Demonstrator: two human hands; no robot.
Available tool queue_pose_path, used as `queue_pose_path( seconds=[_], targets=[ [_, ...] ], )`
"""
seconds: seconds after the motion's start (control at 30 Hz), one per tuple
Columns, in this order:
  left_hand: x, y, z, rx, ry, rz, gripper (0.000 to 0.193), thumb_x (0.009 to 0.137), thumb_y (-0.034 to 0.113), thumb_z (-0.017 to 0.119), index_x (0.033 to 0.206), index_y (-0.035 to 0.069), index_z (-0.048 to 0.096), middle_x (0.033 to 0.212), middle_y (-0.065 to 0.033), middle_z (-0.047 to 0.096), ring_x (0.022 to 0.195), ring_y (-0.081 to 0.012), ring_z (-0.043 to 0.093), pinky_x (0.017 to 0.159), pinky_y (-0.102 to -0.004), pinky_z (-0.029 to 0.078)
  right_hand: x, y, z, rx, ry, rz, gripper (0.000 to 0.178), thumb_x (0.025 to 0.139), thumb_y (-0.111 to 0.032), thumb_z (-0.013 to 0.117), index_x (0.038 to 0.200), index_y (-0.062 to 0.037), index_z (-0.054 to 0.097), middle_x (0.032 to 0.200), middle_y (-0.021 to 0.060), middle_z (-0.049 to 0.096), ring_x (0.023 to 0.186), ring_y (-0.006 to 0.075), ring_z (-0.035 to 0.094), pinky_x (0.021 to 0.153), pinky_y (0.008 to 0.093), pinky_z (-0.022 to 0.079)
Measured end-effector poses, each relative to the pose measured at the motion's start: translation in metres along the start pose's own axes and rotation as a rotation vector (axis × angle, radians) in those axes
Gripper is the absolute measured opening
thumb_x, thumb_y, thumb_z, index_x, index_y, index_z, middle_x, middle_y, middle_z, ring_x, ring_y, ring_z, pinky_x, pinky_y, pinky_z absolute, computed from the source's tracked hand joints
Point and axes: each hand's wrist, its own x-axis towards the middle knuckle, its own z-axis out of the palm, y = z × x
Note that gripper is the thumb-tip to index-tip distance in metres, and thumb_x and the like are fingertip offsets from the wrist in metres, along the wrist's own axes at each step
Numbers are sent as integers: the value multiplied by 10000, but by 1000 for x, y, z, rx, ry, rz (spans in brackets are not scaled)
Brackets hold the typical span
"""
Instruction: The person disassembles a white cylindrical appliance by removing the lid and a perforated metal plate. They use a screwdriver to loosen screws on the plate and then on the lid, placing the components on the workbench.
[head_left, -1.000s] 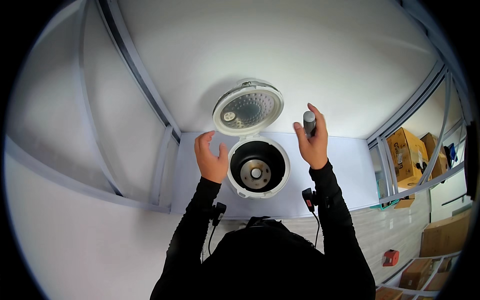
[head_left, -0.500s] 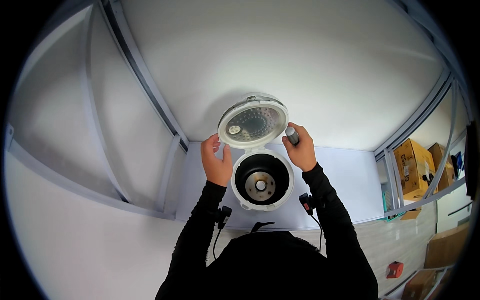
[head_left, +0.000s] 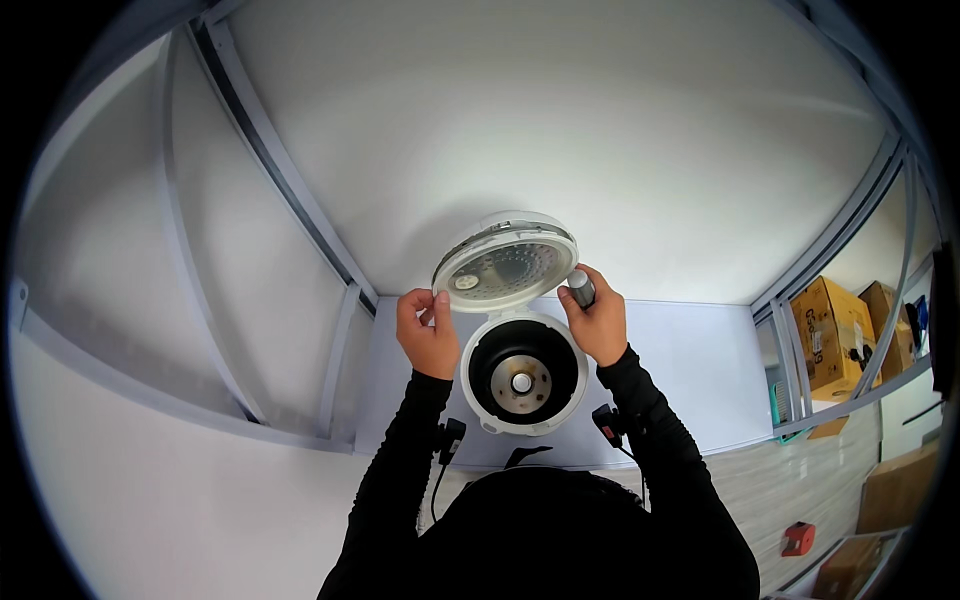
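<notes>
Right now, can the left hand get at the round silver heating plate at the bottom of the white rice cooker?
Probably yes: the left hand rests by the raised lid, and nothing covers the round silver heating plate inside the white rice cooker.

One rice cooker (head_left: 523, 375), one small grey cylinder (head_left: 580, 289), two hands, three cardboard boxes.

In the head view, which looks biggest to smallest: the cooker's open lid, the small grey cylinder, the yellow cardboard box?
1. Open lid, though it is nearer the camera.
2. Yellow cardboard box.
3. Grey cylinder, held in the right hand.
</notes>
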Motion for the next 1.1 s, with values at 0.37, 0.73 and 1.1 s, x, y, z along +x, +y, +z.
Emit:
queue_pose_path(
  seconds=[0.37, 0.73, 1.1],
  targets=[
    [3, 8, 2, 68, 4, 43, 233, 990, 153, 706, 1165, 7, 657, 1002, -48, 659, 917, -137, 597, 756, -287, 540, 7, -1, -1, 53, -17, -14, 360, 922, -230, 774, 1153, 12, 641, 812, 221, 720, 706, 373, 724, 646, 414, 558],
    [7, 8, -6, 94, -73, 122, 275, 1001, 143, 682, 1234, -3, 693, 1053, -60, 662, 912, -143, 614, 712, -280, 528, 7, 7, -2, -9, 56, -34, 246, 920, -186, 768, 1013, -8, 625, 740, 205, 680, 660, 393, 687, 609, 426, 536],
    [7, 19, -16, 35, -124, 198, 243, 1013, 93, 654, 1232, -3, 696, 1080, -77, 645, 934, -155, 630, 765, -271, 530, 1, 5, -13, 65, 45, 18, 197, 936, -135, 769, 969, 4, 633, 732, 76, 669, 638, 149, 589, 615, 324, 494]
  ],
)
